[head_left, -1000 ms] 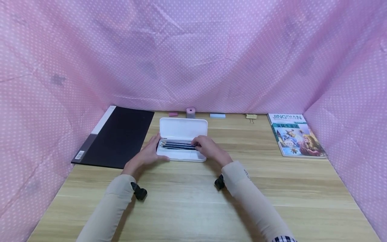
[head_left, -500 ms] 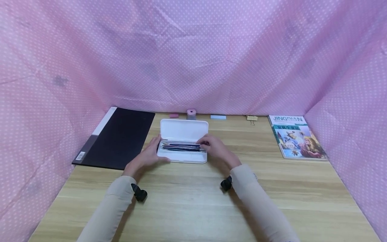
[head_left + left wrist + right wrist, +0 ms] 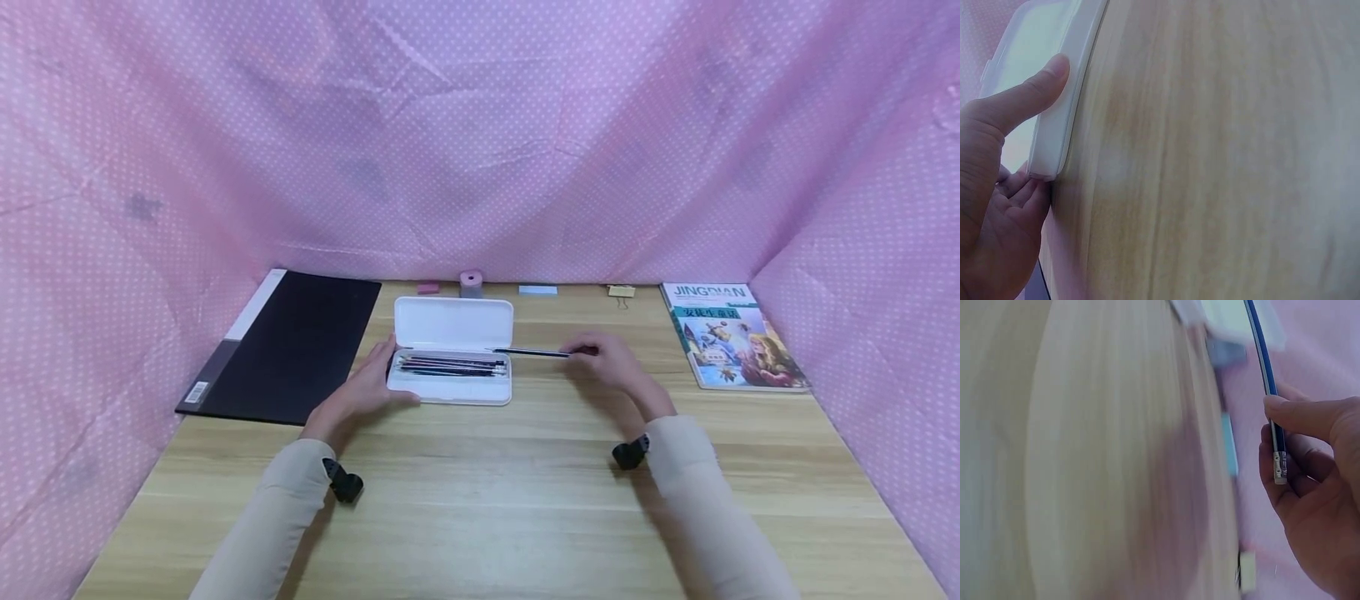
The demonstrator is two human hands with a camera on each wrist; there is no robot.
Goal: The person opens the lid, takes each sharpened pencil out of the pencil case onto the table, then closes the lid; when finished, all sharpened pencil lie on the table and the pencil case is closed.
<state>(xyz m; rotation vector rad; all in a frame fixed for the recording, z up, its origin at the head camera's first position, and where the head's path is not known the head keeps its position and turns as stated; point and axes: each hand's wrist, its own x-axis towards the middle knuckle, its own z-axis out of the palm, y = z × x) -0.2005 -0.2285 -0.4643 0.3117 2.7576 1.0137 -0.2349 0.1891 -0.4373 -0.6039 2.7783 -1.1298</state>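
A white pencil case [image 3: 450, 391] lies with its lid raised at the middle of the table, several dark pencils [image 3: 453, 367] inside. My left hand [image 3: 365, 385] grips the case's left end; in the left wrist view its thumb lies along the front side and the fingers bend round the corner. To the right of the case, my right hand [image 3: 611, 362] pinches a single dark pencil [image 3: 532, 352] near its eraser end. That pencil's other end points left, over the case's right edge. The right wrist view shows the pencil's metal band and eraser [image 3: 1280, 469] beside the curled fingers.
A black folder [image 3: 300, 342] lies to the left and a book [image 3: 731, 337] to the right. Along the back edge are a pink block [image 3: 428, 288], a pink-and-grey object [image 3: 471, 284], a light blue block [image 3: 537, 290] and a binder clip [image 3: 621, 292]. Pink dotted cloth [image 3: 480, 150] encloses the table.
My right hand has drawn one pencil out of the case and moved to the right with it. My left hand has stayed on the case's left end.
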